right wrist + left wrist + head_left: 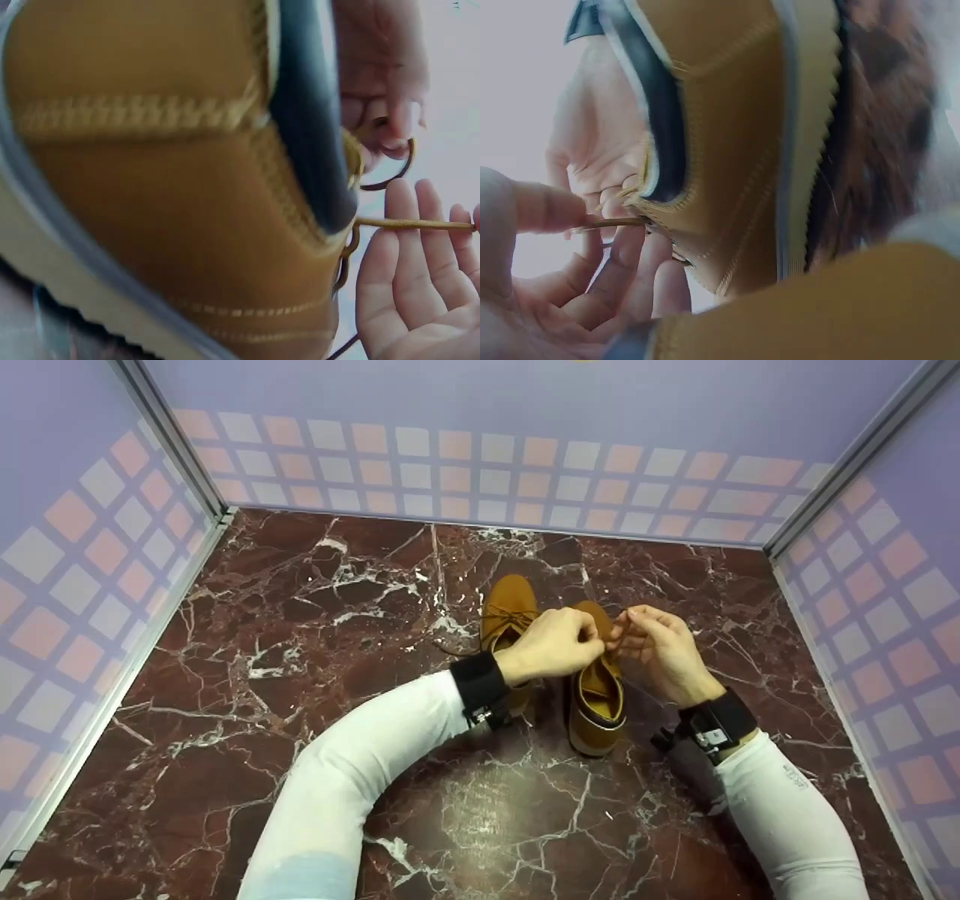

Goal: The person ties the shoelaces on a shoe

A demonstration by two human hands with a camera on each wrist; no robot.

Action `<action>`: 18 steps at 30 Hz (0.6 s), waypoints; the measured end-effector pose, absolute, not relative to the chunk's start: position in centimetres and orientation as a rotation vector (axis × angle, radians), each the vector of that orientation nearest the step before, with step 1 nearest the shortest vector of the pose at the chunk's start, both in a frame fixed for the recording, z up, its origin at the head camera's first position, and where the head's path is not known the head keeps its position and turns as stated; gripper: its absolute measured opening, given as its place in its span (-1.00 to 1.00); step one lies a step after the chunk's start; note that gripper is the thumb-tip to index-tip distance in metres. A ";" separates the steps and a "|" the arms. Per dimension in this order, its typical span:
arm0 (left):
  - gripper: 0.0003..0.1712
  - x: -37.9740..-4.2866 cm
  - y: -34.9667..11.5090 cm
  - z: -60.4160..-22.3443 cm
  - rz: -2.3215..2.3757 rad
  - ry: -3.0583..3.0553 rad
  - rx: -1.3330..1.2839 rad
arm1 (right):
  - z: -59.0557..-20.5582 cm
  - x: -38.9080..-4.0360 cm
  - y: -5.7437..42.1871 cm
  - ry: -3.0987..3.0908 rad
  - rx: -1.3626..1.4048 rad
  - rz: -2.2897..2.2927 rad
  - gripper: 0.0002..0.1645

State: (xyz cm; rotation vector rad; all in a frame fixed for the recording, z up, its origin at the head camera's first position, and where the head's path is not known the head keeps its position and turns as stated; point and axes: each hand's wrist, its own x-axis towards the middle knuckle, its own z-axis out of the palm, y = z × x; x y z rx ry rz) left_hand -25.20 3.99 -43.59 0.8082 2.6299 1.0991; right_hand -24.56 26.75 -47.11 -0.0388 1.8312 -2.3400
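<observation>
Two tan lace-up shoes stand side by side, toes away from me. Both hands are over the front of the right shoe. My left hand pinches a brown shoelace between thumb and forefinger, its other fingers curled below. The right hand holds the other lace end, drawn taut across its fingers in the right wrist view. Beside the left hand's fingertips a lace curves in a loop. The knot area is hidden by the hands in the head view. Laces on the left shoe cross in a bow.
The shoes are on a dark red marbled floor. Lilac panels with pink and white squares enclose it at the back, left and right. A lace end trails left of the left shoe.
</observation>
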 end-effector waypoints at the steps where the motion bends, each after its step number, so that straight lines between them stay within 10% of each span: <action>1: -0.75 -25.2 3.9 -43.4 1.183 2.567 0.768 | -47.0 -24.5 26.7 1.803 -0.029 -2.363 -0.60; 18: -0.59 -25.4 2.0 -40.9 2.112 1.979 0.582 | -45.1 -23.2 25.8 1.666 -0.308 -2.599 -0.69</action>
